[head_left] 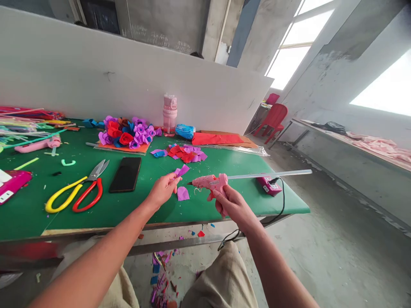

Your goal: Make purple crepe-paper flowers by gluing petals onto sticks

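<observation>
The left hand pinches a purple petal between thumb and fingertips, clamped on its lower edge. The petal stands above the table, just left of the gun's nozzle, with its free end raised. This grip appears to leave most of the paper surface bare and facing the nozzle.

The right hand is closed around the handle of a pink glue gun. The gun is held level, nozzle pointing left at the petal, close to it but apart. A long glue stick projects from the rear, out over the table's right end. The level hold seems to keep the stick clear of the surface. A black cord drops past the table edge toward the person's lap.

Both forearms reach forward from a seated position, converging over the near edge. The left wrist is bent slightly upward; the right wrist is straight, knuckles turned down.

A loose petal lies flat directly below the gap between the hands. Scraps lie further back. Flowers, a bottle, a phone and scissors sit to the left, well apart from both hands
</observation>
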`<state>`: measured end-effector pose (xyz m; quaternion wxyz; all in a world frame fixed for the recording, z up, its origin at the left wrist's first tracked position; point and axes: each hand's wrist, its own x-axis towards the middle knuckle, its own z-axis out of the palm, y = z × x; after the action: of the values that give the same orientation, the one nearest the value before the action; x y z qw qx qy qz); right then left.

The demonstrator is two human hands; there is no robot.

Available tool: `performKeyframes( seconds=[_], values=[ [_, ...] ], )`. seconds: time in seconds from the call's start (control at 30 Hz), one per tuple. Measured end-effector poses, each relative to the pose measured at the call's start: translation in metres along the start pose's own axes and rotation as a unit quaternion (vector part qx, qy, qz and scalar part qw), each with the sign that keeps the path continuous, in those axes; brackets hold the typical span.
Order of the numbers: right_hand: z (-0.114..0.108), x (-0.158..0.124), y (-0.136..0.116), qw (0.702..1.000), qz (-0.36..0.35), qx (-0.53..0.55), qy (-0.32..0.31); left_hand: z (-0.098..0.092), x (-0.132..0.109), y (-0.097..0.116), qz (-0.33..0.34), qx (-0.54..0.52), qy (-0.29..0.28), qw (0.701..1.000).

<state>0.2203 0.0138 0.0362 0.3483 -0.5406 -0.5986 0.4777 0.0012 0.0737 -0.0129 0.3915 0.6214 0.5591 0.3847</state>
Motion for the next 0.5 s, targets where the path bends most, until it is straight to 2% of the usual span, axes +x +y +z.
performKeyframes(
  seconds=[0.13, 0.27, 0.4, 0.5],
  values=[
    [0.008, 0.006, 0.006, 0.995, -0.015, 0.089, 0.033, 0.002, -0.005, 0.003, -0.014, -0.157, 0.016, 0.987],
    [0.019, 0.008, 0.002, 0.99, -0.03, 0.124, 0.053, 0.005, -0.008, 0.002, -0.051, -0.299, 0.026, 0.953],
    [0.026, 0.006, -0.005, 0.986, -0.054, 0.149, 0.056, 0.005, -0.006, 0.002, -0.048, -0.305, 0.057, 0.949],
    [0.029, 0.006, -0.005, 0.985, -0.065, 0.153, 0.053, 0.003, -0.005, 0.004, -0.045, -0.284, 0.05, 0.957]
  ],
)
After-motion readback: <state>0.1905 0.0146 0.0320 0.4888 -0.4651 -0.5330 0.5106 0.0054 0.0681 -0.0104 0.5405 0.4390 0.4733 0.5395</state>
